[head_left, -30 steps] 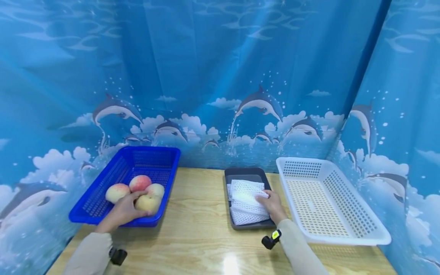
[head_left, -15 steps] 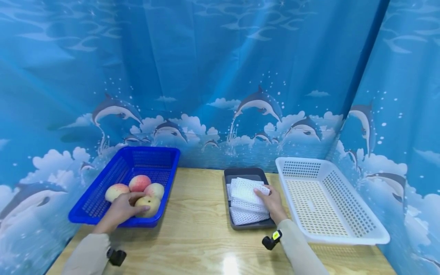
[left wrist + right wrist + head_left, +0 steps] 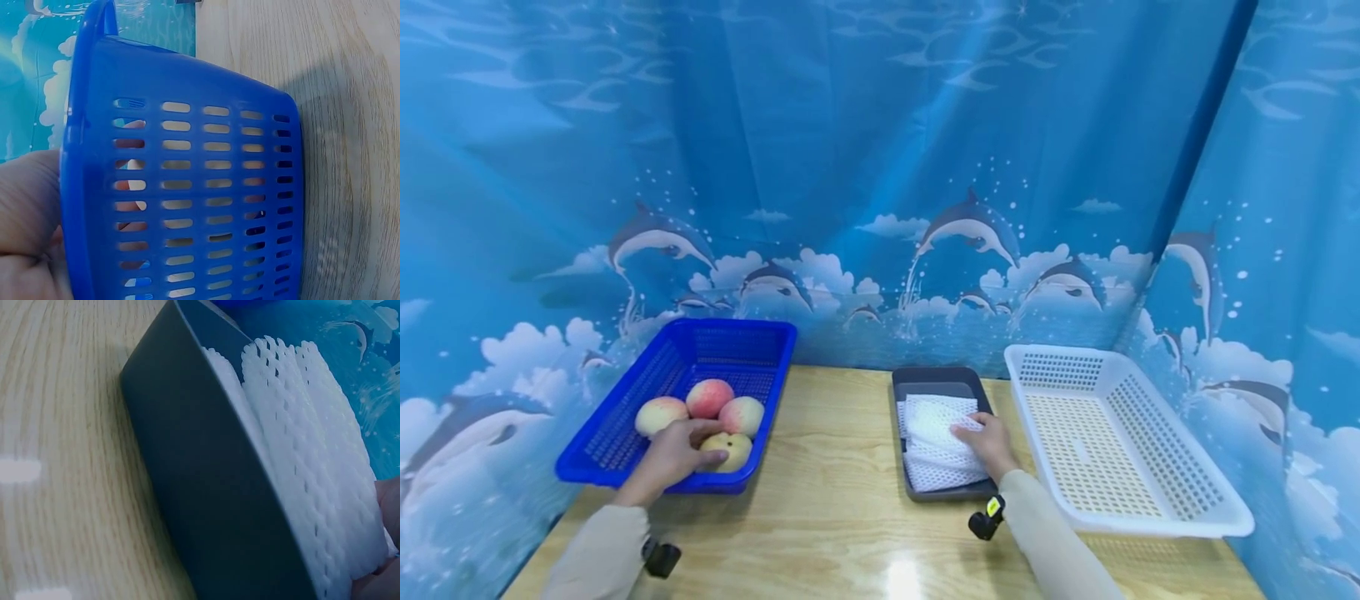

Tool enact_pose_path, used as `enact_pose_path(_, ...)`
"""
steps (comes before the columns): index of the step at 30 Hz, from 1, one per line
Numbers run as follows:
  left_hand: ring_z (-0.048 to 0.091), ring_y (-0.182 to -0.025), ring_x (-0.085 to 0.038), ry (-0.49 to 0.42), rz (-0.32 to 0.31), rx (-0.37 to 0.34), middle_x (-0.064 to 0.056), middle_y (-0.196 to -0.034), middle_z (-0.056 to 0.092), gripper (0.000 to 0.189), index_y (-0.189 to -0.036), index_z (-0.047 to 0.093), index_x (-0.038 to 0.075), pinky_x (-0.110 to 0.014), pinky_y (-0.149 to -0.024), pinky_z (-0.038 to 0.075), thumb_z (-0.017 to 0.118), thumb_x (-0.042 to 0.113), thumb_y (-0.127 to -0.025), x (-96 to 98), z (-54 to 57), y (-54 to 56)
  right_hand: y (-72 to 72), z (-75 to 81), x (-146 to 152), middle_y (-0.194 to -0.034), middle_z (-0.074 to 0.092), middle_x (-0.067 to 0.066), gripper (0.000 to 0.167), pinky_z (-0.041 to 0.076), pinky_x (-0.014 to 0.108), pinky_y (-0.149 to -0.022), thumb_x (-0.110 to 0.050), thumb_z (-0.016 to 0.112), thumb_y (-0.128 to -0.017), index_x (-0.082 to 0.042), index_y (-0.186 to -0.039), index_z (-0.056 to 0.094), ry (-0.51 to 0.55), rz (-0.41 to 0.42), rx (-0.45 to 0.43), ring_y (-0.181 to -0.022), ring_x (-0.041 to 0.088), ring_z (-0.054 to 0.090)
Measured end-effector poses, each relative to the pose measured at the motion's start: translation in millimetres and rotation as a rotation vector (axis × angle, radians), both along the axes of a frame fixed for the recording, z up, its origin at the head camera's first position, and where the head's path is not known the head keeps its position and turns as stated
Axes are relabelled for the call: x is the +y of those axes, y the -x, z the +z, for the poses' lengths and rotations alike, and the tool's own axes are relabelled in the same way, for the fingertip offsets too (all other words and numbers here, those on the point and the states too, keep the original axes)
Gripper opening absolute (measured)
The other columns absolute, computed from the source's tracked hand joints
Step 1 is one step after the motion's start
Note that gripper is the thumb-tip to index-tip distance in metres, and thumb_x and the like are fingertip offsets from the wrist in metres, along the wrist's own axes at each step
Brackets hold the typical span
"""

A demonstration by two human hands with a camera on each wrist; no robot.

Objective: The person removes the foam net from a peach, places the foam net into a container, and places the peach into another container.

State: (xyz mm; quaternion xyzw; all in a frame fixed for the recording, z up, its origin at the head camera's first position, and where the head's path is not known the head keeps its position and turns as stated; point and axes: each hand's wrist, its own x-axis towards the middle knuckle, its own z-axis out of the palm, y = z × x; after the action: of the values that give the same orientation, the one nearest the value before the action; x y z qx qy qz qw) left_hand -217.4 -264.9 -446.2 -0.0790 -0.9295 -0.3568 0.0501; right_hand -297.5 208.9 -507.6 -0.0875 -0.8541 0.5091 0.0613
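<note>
In the head view, my left hand (image 3: 673,454) reaches into the blue basket (image 3: 595,450), thumb and fingers curled round a yellow peach (image 3: 736,452) at the near end. Beside that fruit lie three redder peaches (image 3: 709,398). In the left wrist view, the basket's slotted wall (image 3: 187,69) hides most of the hand's hold. My right hand (image 3: 994,446) pinches the edge of a white foam fruit net (image 3: 936,421), the top one of a stack in the dark tray (image 3: 940,387). Folded nets (image 3: 306,456) rise above the tray's rim in the right wrist view.
To the right of the tray stands a white slotted basket (image 3: 1165,527) with nothing in it. All the containers rest on a wooden table (image 3: 835,483). Behind the table hangs a blue dolphin-print curtain (image 3: 865,167).
The yellow peach has turned under my left hand, its dimple now facing up. My right hand briefly raised the top net's edge, and that edge now lies lower again.
</note>
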Motion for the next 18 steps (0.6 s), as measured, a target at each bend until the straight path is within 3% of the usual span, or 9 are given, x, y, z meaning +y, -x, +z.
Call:
enact_pose_path(6, 0.062, -0.105, -0.037, -0.016, -0.003, -0.027, -0.021, -0.110, 0.068, 0.042, -0.114, 0.065, -0.008, -0.049, -0.087, 0.053, 0.078, 0.014, -0.080, -0.1, 0.1, 1.8, -1.2, 2.5, -3.4, -0.114, 0.061, 0.029, 0.041, 0.048, 0.052, -0.093, -0.011, 0.075, -0.080, 0.010, -0.112, 0.060, -0.028, -0.023, -0.025, -0.108, 0.042, 0.056)
enact_pose_path(18, 0.061, -0.106, -0.042, -0.012, 0.027, -0.037, -0.026, -0.113, 0.065, 0.049, -0.116, 0.062, -0.011, -0.051, -0.086, 0.053, 0.079, 0.017, -0.079, -0.9, -0.2, 2.1, -2.9, 7.1, 0.0, -0.127, 0.055, 0.028, 0.044, 0.039, 0.053, -0.105, -0.018, 0.073, -0.084, 0.006, -0.118, 0.059, 0.038, -0.038, 0.002, -0.121, 0.042, 0.048)
